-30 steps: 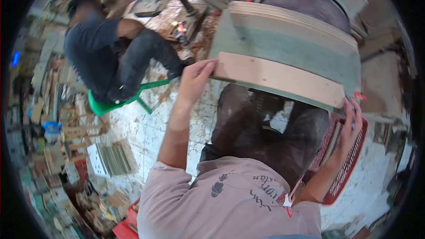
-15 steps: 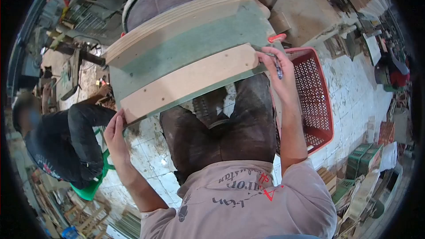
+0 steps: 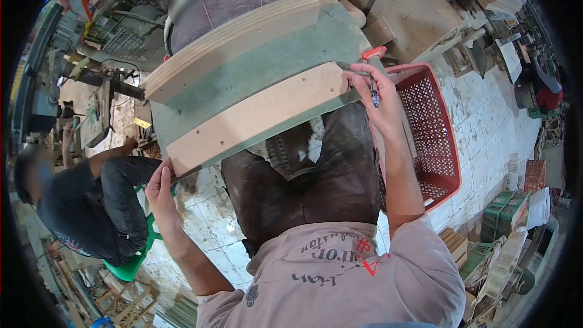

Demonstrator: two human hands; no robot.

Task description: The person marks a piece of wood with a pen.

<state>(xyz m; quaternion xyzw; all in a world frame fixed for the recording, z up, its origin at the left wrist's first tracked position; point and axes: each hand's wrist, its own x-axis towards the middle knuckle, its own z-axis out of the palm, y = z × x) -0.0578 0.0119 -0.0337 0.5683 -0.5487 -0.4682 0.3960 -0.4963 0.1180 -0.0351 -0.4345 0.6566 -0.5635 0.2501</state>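
Across the front of the green worktop [image 3: 200, 106] lies a long pale wooden board [image 3: 261, 112] with rounded ends and several small holes or screws. My left hand [image 3: 161, 188] pinches the board's left end at the worktop's front edge. At its right end, my right hand [image 3: 381, 100] has thumb and fingertips against the board. A pen [image 3: 375, 96] is tucked in the right hand's fingers. Behind this board, a stack of similar curved boards [image 3: 237, 39] stands on edge along the worktop's back.
A large round disc [image 3: 243, 0] sits behind the worktop. Near its right corner is a red handle [image 3: 374, 53]. A red perforated basket [image 3: 452, 152] stands on the tiled floor at my right. To my left, another person [image 3: 85, 200] sits on a green stool [image 3: 130, 267].
The view has shifted slightly. My hands keep their places at the board's two ends. The seated person's arm has moved.
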